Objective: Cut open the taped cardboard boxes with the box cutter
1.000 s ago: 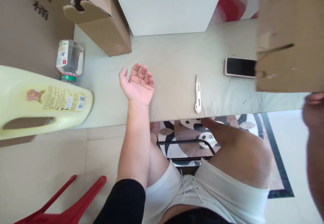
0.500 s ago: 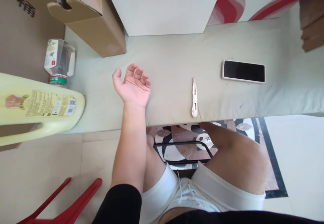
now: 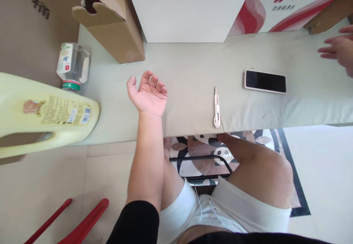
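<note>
My left hand [image 3: 151, 95] rests palm up on the cloth-covered table [image 3: 187, 67], fingers loosely curled and apart, with nothing in it. To its right lies a white utility knife [image 3: 217, 108], its tip pointing away from me. Farther right is a phone [image 3: 265, 81] with a dark screen. My right hand [image 3: 338, 49] shows at the right edge, partly cut off by the frame. Its fingers are spread and hold nothing, and a brown cardboard piece [image 3: 327, 16] is just beyond it.
A large yellow jug [image 3: 68, 108] and a clear plastic bottle [image 3: 73, 65] lie at the left. Behind stand an open cardboard box [image 3: 121, 34], a white box [image 3: 190, 12] and a red-and-white carton [image 3: 281, 12]. Red chair legs [image 3: 88, 222] are at lower left.
My right hand has come into view at the right edge. The cardboard piece there has shifted back and changed its angle. The view has moved slightly; my left hand keeps its pose.
</note>
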{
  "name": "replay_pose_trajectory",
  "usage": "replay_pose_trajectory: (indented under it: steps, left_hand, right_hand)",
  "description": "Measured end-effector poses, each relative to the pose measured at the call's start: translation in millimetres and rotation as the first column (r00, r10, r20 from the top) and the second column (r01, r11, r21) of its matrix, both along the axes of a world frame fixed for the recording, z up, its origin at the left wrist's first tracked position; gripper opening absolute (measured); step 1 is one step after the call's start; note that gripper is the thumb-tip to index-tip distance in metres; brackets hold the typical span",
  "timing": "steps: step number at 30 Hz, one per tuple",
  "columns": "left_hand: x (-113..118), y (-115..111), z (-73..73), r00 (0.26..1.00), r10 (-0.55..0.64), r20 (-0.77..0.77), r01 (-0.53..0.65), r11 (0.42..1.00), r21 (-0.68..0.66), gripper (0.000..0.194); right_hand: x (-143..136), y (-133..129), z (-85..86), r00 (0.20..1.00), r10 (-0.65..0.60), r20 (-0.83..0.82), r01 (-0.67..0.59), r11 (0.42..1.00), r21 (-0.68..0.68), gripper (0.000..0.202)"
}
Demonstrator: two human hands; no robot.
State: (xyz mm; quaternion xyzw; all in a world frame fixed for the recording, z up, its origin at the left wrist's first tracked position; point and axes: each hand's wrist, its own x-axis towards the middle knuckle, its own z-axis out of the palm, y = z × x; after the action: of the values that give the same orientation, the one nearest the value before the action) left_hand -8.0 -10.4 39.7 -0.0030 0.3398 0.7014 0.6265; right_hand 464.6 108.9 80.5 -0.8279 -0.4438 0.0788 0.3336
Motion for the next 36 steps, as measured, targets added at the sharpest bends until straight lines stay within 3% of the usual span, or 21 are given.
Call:
replay_pose_trajectory:
  steps: [1,4,6,8,11,15,17,21,26,29,33,35,36]
  left_hand:
    - [-2.8,-1.8,-0.2,1.000,0.007,0.004,-0.007,1.000,0.003,0.052]
    - [-12.2,-6.3,-1.2,1.000,0.029,0.008,-0.029,0.999,0.033,0.052]
    - [-16.8,-7.6,-2.0,0.999,0.038,0.000,-0.038,0.996,0.077,0.052]
    - [-18.3,-7.7,-2.3,0.999,0.043,0.008,-0.043,0.994,0.103,0.051]
    - [-16.1,-7.4,-0.6,0.998,0.045,0.045,-0.049,0.996,0.077,0.048]
    - [-16.3,-9.8,4.4,0.997,0.040,0.067,-0.045,0.996,0.071,0.045]
    - [-20.2,-11.6,7.0,0.996,0.056,0.076,-0.061,0.996,0.068,0.044]
    - [-29.0,-15.9,11.5,0.995,0.062,0.077,-0.069,0.994,0.088,0.038]
    - [-35.0,-21.1,14.7,0.995,0.070,0.070,-0.077,0.992,0.102,0.038]
    - [-38.5,-21.2,12.9,0.995,0.100,0.003,-0.100,0.993,0.070,0.041]
    - [-41.5,-18.8,7.1,0.935,0.255,-0.248,-0.254,0.966,0.034,0.043]
    - [-42.8,-18.3,4.9,0.853,0.376,-0.363,-0.365,0.926,0.102,0.040]
    - [-43.9,-18.3,4.4,0.796,0.441,-0.413,-0.423,0.895,0.142,0.036]
  right_hand:
    - [-18.8,-0.9,7.0,1.000,0.024,0.010,-0.023,0.999,-0.041,0.003]
    - [-90.4,-2.7,23.3,0.985,0.174,0.016,-0.170,0.976,-0.136,0.025]
    - [-149.3,-3.5,25.9,0.945,0.326,-0.025,-0.325,0.927,-0.188,0.036]
    - [-213.4,-4.6,23.7,0.819,0.573,-0.034,-0.570,0.804,-0.171,0.044]
    - [-307.4,-5.9,23.6,0.638,0.770,-0.027,-0.762,0.625,-0.172,0.040]
    - [-403.3,-6.4,44.5,0.354,0.932,0.084,-0.918,0.363,-0.158,0.042]
    - [-433.8,-8.0,56.1,0.270,0.955,0.125,-0.939,0.290,-0.187,0.044]
    - [-462.8,-14.2,57.6,0.223,0.960,0.167,-0.927,0.262,-0.270,0.044]
    - [-462.6,-11.0,38.1,0.183,0.960,0.211,-0.903,0.249,-0.350,0.042]
    - [-458.8,-2.7,37.0,0.195,0.941,0.276,-0.893,0.287,-0.348,0.044]
    - [-439.9,-5.6,45.1,0.275,0.882,0.382,-0.888,0.385,-0.252,0.038]
    - [-413.7,-24.5,48.6,0.291,0.855,0.429,-0.913,0.382,-0.144,0.036]
    - [-395.7,-39.8,49.8,0.285,0.845,0.453,-0.937,0.345,-0.055,0.034]
